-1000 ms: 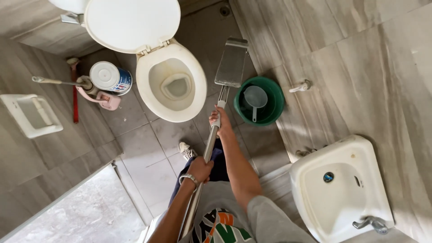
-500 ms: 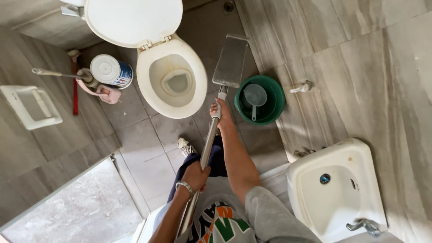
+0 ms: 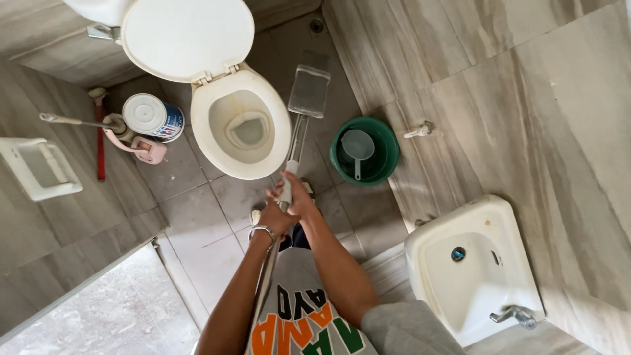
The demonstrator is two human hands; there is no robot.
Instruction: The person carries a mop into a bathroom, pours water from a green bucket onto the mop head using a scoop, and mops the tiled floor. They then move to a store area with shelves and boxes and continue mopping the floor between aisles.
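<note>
Both arms extended forward at frame centre, left hand and right hand clenched around the mop handle beside the toilet bowl.

Single head-worn view, looking steeply down from standing height onto the grey tiled bathroom floor. The white ceramic toilet bowl lies toward the top, the white wall-mounted washbasin at lower right.

toilet lid up, green bucket with scoop, sink, plunger, white tub by the wall
</note>
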